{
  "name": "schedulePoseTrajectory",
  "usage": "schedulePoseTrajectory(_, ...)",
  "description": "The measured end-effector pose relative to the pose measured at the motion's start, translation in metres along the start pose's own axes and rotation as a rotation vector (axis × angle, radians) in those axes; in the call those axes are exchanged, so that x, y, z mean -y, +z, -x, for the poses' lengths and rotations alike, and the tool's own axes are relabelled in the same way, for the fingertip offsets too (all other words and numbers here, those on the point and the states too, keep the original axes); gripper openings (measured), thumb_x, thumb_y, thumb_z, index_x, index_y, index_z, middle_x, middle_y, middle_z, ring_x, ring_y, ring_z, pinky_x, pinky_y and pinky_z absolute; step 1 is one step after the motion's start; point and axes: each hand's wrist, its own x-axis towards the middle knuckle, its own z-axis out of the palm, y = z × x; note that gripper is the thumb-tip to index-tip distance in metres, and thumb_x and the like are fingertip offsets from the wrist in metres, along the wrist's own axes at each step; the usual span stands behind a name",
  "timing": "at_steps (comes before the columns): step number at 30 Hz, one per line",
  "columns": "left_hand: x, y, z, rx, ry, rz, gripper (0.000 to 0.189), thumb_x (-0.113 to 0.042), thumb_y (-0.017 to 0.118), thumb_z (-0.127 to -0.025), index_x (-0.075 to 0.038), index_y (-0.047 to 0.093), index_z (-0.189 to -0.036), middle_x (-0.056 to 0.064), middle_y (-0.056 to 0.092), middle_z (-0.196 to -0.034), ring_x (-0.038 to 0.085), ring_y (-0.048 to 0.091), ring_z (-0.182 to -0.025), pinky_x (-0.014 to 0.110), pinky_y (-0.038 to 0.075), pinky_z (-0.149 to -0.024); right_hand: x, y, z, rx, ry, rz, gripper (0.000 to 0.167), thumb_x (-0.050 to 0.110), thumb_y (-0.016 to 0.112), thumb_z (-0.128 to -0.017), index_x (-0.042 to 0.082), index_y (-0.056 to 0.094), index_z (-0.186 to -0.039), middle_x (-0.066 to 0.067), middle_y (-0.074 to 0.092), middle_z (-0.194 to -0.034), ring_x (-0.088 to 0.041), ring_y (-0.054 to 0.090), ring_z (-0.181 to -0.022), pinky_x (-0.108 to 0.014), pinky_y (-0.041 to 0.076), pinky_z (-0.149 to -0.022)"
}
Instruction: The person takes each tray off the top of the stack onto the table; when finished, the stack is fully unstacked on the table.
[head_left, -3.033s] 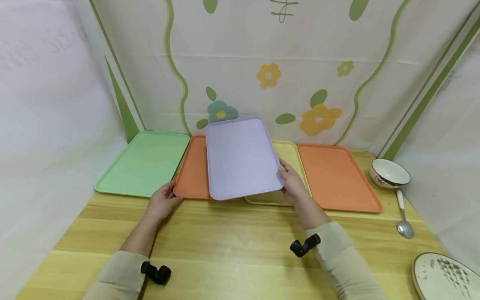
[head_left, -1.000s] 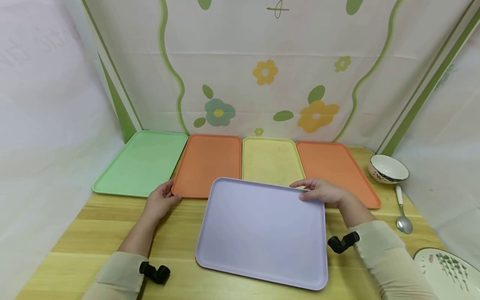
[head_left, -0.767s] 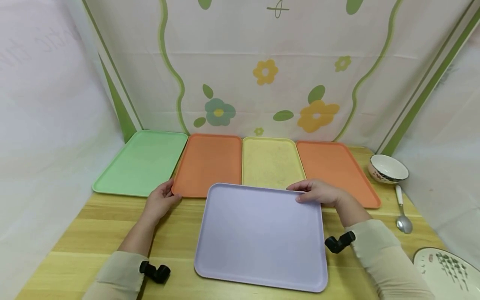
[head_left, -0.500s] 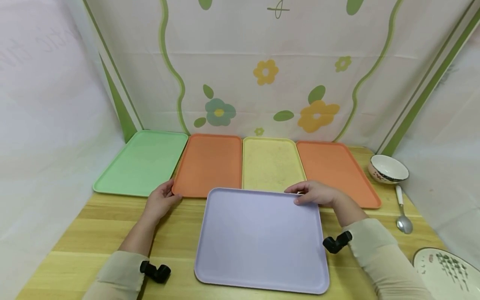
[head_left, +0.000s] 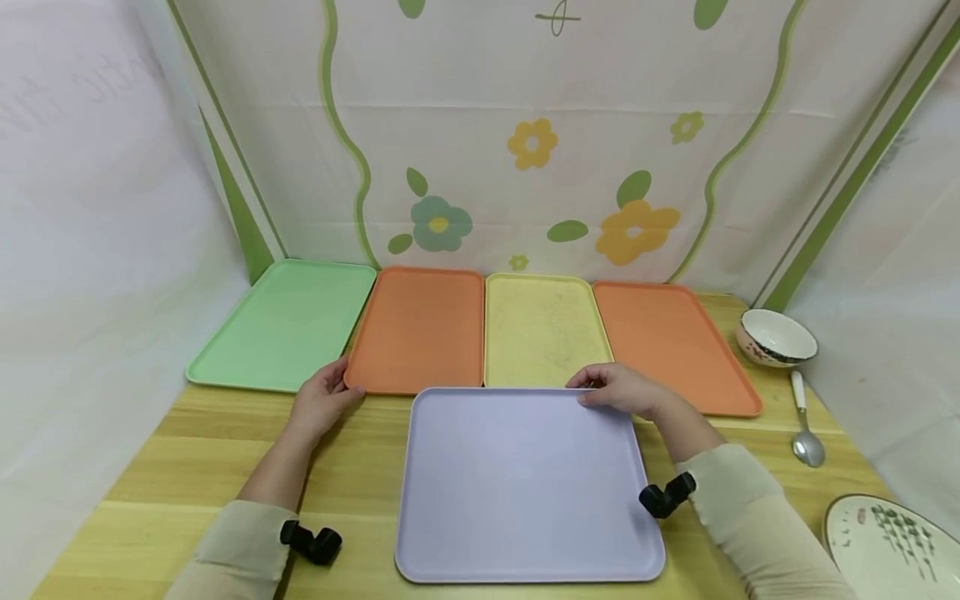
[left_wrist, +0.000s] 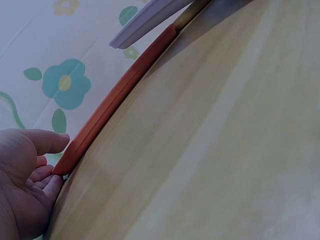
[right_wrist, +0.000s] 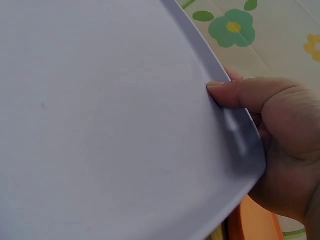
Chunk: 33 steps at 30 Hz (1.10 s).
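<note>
In the head view, a lilac tray [head_left: 528, 483] lies crosswise before the person. My right hand [head_left: 618, 389] grips its far edge near the right corner; in the right wrist view the thumb [right_wrist: 232, 94] presses on the inside of the rim, most fingers hidden behind. The left wrist view shows a raised lilac edge [left_wrist: 150, 20] casting a shadow on the wood. My left hand [head_left: 322, 402] holds the near left corner of the left orange tray [head_left: 420, 333], its thumb by the rim and its curled fingers against the corner.
Along the back lie a green tray [head_left: 285, 325], a yellow tray [head_left: 547, 325] and another orange tray [head_left: 675, 350]. To the right are a bowl [head_left: 776, 337], a spoon [head_left: 807, 446] and a patterned plate [head_left: 892, 542]. A flowered cloth [head_left: 480, 108] hangs behind the wooden table [head_left: 352, 500].
My right hand has brought the lilac tray from above the back trays towards the person and turned it crosswise. Lately its far edge has come lower and nearer. The left hand keeps its place.
</note>
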Motion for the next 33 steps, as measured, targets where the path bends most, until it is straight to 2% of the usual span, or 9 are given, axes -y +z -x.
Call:
schedulePoseTrajectory(6, 0.001, 0.000, 0.000, 0.003, -0.014, 0.013, 0.070, -0.003, 0.060, -0.095, 0.008, 0.022, -0.152, 0.029, 0.030, -0.155, 0.037, 0.031, -0.145, 0.021, 0.038, -0.111, -0.004, 0.003, 0.000, -0.030, -0.003, 0.023, 0.023, 0.011, 0.071, -0.087, 0.000, 0.068, -0.108, -0.005, 0.066, -0.099, -0.014, 0.056, -0.090, -0.025, 0.049, -0.077)
schedulePoseTrajectory(8, 0.001, 0.000, 0.000, 0.004, -0.016, 0.012, 0.070, -0.004, 0.060, -0.095, 0.008, 0.022, -0.152, 0.029, 0.030, -0.155, 0.036, 0.031, -0.145, 0.013, 0.039, -0.106, -0.004, 0.004, 0.000, -0.034, 0.011, 0.029, 0.022, 0.011, 0.071, -0.087, 0.001, 0.069, -0.107, -0.006, 0.066, -0.100, -0.014, 0.056, -0.089, -0.025, 0.049, -0.077)
schedulePoseTrajectory(11, 0.000, 0.000, 0.000, 0.006, -0.019, 0.012, 0.070, -0.004, 0.060, -0.095, 0.007, 0.021, -0.152, 0.028, 0.029, -0.156, 0.036, 0.031, -0.145, 0.015, 0.039, -0.108, -0.005, 0.006, 0.001, -0.040, 0.026, 0.048, 0.021, 0.011, 0.072, -0.087, 0.003, 0.070, -0.106, -0.006, 0.069, -0.100, -0.014, 0.058, -0.088, -0.025, 0.050, -0.077)
schedulePoseTrajectory(22, 0.000, 0.001, 0.001, 0.011, -0.022, 0.011, 0.070, -0.005, 0.060, -0.096, 0.007, 0.020, -0.153, 0.028, 0.028, -0.156, 0.036, 0.029, -0.146, 0.039, 0.032, -0.117, -0.005, 0.016, -0.002, -0.044, 0.012, 0.072, 0.017, 0.007, 0.072, -0.086, 0.002, 0.070, -0.102, -0.006, 0.066, -0.094, -0.014, 0.054, -0.085, -0.026, 0.049, -0.074)
schedulePoseTrajectory(28, 0.000, 0.001, 0.001, 0.007, -0.024, 0.018, 0.070, -0.005, 0.059, -0.096, 0.007, 0.020, -0.153, 0.028, 0.027, -0.157, 0.036, 0.028, -0.147, 0.044, 0.029, -0.118, -0.004, 0.014, -0.001, -0.047, 0.012, 0.058, 0.028, 0.008, 0.074, -0.084, 0.002, 0.067, -0.110, -0.005, 0.061, -0.098, -0.013, 0.051, -0.089, -0.023, 0.048, -0.073)
schedulePoseTrajectory(33, -0.001, 0.002, 0.003, -0.005, -0.015, 0.008, 0.068, -0.006, 0.058, -0.097, 0.008, 0.021, -0.152, 0.028, 0.028, -0.156, 0.037, 0.029, -0.146, 0.044, 0.029, -0.118, -0.002, 0.012, 0.000, -0.071, -0.008, 0.018, 0.034, 0.010, 0.070, -0.088, 0.000, 0.063, -0.120, -0.006, 0.054, -0.097, -0.017, 0.049, -0.089, -0.021, 0.046, -0.069)
